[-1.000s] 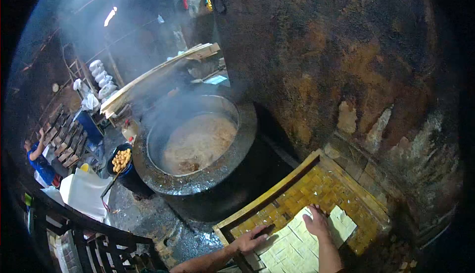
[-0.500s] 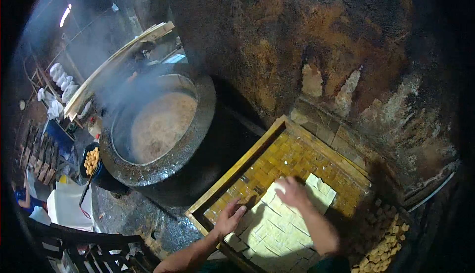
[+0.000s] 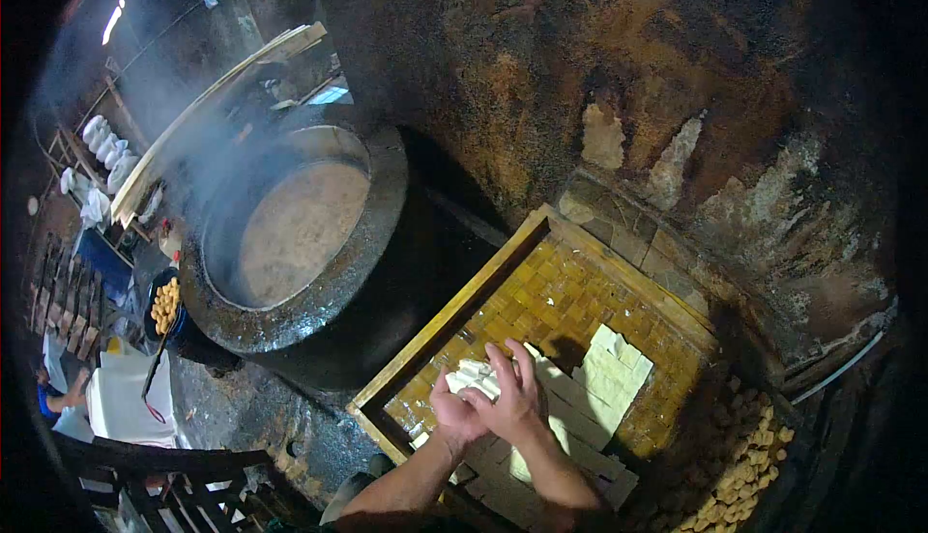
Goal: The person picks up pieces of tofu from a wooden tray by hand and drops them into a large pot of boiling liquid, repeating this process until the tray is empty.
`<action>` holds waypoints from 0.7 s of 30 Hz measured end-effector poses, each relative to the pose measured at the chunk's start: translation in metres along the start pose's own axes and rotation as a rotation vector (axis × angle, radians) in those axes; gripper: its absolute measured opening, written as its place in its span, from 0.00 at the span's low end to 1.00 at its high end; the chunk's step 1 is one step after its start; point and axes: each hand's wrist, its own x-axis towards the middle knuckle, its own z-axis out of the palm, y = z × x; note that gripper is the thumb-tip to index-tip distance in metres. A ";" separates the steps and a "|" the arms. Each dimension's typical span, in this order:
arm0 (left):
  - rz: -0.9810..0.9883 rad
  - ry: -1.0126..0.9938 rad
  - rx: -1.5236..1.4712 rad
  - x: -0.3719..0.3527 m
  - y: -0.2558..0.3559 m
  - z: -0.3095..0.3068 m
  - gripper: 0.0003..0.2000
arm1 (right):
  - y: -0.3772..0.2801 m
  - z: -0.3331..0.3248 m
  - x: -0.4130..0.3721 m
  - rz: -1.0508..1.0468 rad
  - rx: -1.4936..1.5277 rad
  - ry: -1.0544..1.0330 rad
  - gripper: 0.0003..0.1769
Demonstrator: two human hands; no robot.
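Note:
Several white blocks that look like tofu [image 3: 473,375] are gathered between my two hands, above a wooden-framed tray with a woven mat [image 3: 527,291]. My left hand [image 3: 458,413] cups the blocks from the left. Against their near right side, my right hand [image 3: 512,400] presses in with curved fingers, some raised. Below and right of my hands lies a pale sheet of cut tofu [image 3: 615,378], scored into pieces. Part of that sheet is in shadow or hidden by my forearms. A few loose pieces sit at the tray's left side.
Left of the tray stands a large dark vat [image 3: 387,233] with steaming brownish liquid. Browned cubes [image 3: 739,470] are heaped at lower right, and more fill a dark pan [image 3: 166,307] at left. A stained wall [image 3: 599,59] rises behind. Another person's arm [image 3: 70,398] shows far left.
My right hand has moved left from the tofu sheet to meet my left hand. White blocks are now gathered between them, and part of the sheet's upper left has been lifted away.

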 end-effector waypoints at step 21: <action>-0.203 -0.067 -0.117 -0.037 0.024 -0.023 0.49 | 0.106 -0.004 -0.018 0.152 -0.310 -0.029 0.26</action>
